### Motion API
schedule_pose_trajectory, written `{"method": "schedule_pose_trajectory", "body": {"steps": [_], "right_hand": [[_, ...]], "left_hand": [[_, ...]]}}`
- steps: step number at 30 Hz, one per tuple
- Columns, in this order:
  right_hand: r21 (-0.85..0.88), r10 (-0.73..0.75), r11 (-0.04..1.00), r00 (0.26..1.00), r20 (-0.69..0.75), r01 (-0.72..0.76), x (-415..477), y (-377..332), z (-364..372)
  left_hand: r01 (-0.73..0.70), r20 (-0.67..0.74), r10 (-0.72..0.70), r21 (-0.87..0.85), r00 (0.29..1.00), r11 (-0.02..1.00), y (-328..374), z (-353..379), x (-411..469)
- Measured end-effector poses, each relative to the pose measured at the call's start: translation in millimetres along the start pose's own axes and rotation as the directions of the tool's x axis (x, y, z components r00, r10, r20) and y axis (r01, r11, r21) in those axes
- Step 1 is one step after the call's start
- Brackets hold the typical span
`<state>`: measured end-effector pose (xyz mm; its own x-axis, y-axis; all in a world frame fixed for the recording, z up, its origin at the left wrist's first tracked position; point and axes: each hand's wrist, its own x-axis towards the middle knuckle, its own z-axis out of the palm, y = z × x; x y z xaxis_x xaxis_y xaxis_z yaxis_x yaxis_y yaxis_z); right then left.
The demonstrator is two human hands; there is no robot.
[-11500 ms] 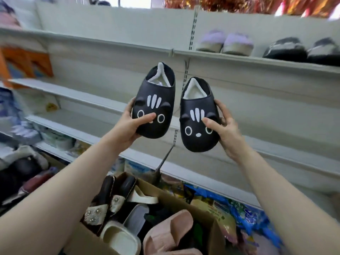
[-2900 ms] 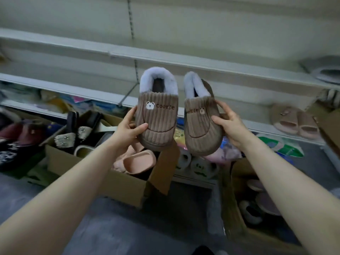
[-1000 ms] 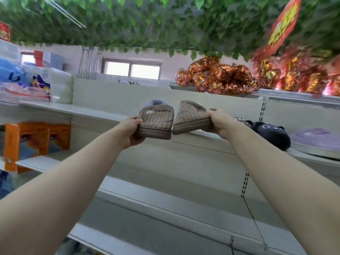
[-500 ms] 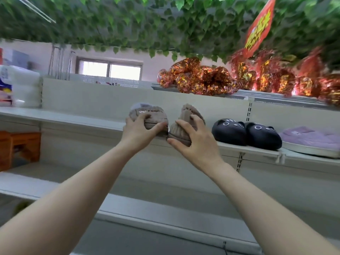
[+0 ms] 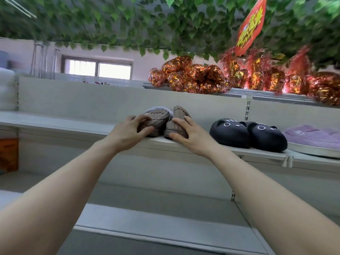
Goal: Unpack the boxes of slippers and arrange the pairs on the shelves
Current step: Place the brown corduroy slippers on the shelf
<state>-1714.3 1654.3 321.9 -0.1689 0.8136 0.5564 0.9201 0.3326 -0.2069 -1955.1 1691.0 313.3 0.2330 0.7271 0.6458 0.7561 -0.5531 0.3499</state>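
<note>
- Nearest us: both bare forearms reach up & fwd, w/ the lower shelf [image 5: 147,223] running beneath them.
- Our left hand [image 5: 128,135] grips the toe of the left brown slipper [image 5: 158,116]. Fingers curl over the ribbed top and the thumb presses the front edge.
- Our right hand [image 5: 191,137] holds the right brown slipper [image 5: 178,112]. Fingers lie over its top and outer side, and the thumb is tucked at the sole's front edge.
- Both brown slippers sit on the upper shelf [image 5: 73,126], near its front lip, toes toward us. They touch each other. The right one looks tipped inward vs. its mate, but blur makes that hard to confirm.
- Pale fleece lining shows at the rear of the left slipper.
- Just to the right, same shelf: black cat-face slippers [image 5: 230,133], side by side, toes out, apart from our right hand.
- Further right: a purple slipper [image 5: 312,138], partly cut off by the frame edge.
- Far left, below the shelf: an orange box [image 5: 9,153].
- Above the back panel: red-gold foil bundles [image 5: 193,76] on the top ledge.
- Beyond: a window [image 5: 99,67] in the rear wall, a red hanging sign [image 5: 250,26], and green leaves [image 5: 128,21] overhead.
</note>
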Motion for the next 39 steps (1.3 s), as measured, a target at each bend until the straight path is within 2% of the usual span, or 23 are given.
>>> {"method": "schedule_pose_trajectory", "body": {"steps": [6,10,13,16,19,21,26,32,39], "right_hand": [[-0.104,-0.032,0.994,0.998,-0.049,0.027,4,-5,11],[-0.127,-0.028,0.992,0.999,-0.038,0.023,6,-3,13],[-0.158,-0.012,0.987,1.0,-0.02,0.009,6,-3,12],[-0.249,-0.019,0.968,1.0,0.005,0.019,0,-6,6],[-0.488,-0.136,0.865,0.991,-0.006,0.116,-23,-3,-6],[-0.595,-0.198,0.788,0.98,0.002,0.16,-50,4,-15],[-0.701,-0.277,0.683,0.961,0.011,0.205,-140,38,-35],[-0.705,-0.182,0.695,0.983,0.022,0.144,-267,108,-60],[-0.724,-0.024,0.689,0.999,0.028,0.037,-421,191,-109]], "left_hand": [[-0.003,-0.041,0.007,0.092,0.999,0.996,5,23,11],[0.003,-0.033,0.0,0.085,0.999,0.996,3,26,11],[-0.002,-0.062,0.011,0.151,0.998,0.989,7,30,7],[-0.096,-0.114,0.128,0.254,0.985,0.963,17,31,-6],[-0.248,-0.171,0.311,0.313,0.935,0.917,30,29,-29],[-0.328,-0.199,0.412,0.35,0.889,0.878,41,33,-50],[-0.499,-0.18,0.577,0.344,0.797,0.796,78,70,-101],[-0.626,-0.046,0.655,0.248,0.755,0.739,156,130,-153],[-0.731,0.063,0.729,0.103,0.681,0.674,288,214,-213]]}}
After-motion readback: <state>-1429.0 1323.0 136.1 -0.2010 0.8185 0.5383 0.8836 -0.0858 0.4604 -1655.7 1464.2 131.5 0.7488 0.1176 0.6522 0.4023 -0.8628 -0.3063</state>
